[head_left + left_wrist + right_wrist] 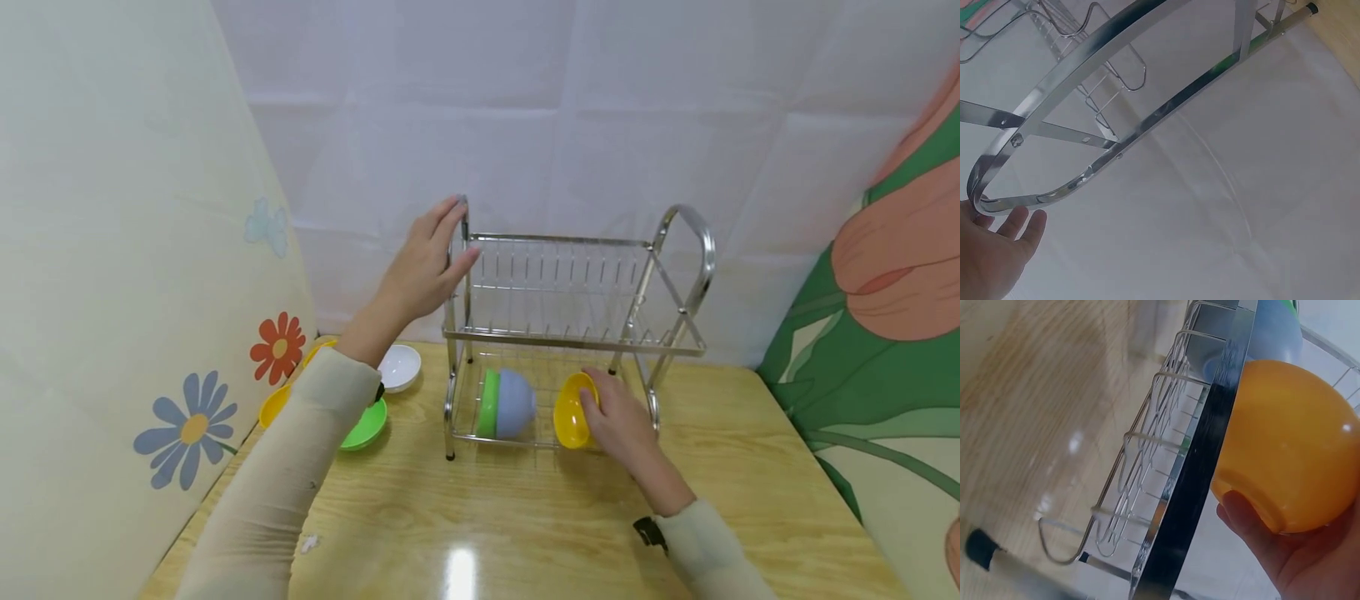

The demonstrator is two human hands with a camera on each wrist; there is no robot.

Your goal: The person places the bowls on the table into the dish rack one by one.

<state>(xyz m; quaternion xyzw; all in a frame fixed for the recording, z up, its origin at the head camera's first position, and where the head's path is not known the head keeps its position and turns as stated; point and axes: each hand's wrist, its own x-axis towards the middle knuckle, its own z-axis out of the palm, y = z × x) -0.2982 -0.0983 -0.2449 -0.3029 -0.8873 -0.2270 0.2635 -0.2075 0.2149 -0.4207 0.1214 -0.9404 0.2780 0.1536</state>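
Observation:
My right hand [622, 421] grips a yellow bowl [572, 412], tipped on its side, at the right part of the lower tier of a metal dish rack [558, 341]. In the right wrist view, the thumb presses near the base of the orange-looking bowl [1291, 444]; the other fingers are largely hidden. A pale blue-purple bowl [515, 404] and a green bowl [489, 404] stand nested on edge to the left on that tier. With fingers mostly straight, my left hand [423, 267] rests against the top of the rack's left arch [1007, 204].
Left of the rack, partly behind my left arm, are a white bowl [401, 367], another green bowl [367, 427] and yellow dishes [273, 406]. The rack's right arch [701, 242] rises beside the upper tier. A white cloth wall [525, 150] stands behind the wooden table [555, 525].

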